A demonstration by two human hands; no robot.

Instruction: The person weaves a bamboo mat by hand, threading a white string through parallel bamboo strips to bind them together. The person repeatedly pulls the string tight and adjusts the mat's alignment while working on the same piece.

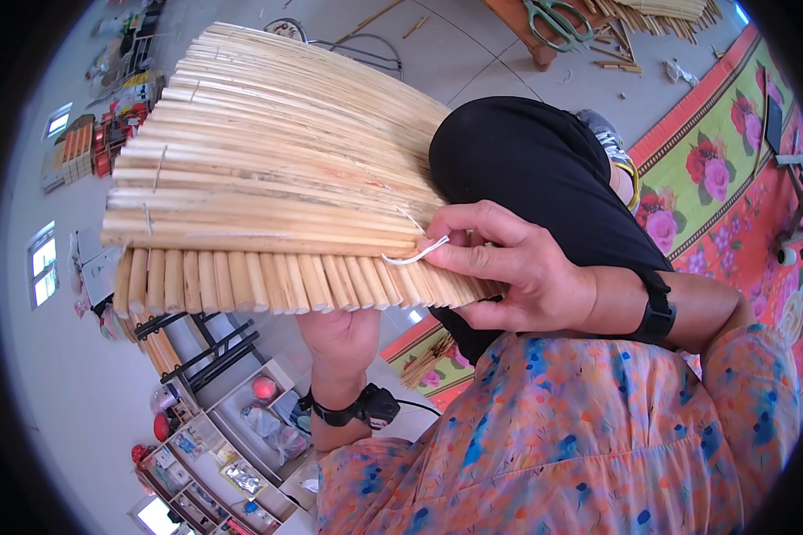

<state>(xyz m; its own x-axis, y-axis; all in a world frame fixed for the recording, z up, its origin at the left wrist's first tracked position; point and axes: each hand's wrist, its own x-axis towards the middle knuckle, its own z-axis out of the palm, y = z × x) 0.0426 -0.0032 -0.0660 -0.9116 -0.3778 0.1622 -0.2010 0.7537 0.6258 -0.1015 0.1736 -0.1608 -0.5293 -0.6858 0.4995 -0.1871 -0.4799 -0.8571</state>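
A wide mat of pale reed stalks (285, 169) slants across my lap against my dark-trousered knee. Along its near edge runs a row of short stalk ends (241, 281), set crosswise to the long stalks. My right hand (517, 267) pinches a white string (406, 259) between thumb and forefinger at the mat's near right corner. The other right fingers curl by the stalk ends. From below, my left hand (339, 330) holds the mat under that row; its fingers are hidden behind the stalks. Thin ties show along the mat's left side.
Green-handled scissors (558, 22) lie on a wooden stool (526, 27) at the far right, near more loose stalks (660, 13). A floral cloth (714, 178) covers floor to the right. Shelves with boxes and bags (232, 464) stand at lower left, beside a black metal frame (205, 348).
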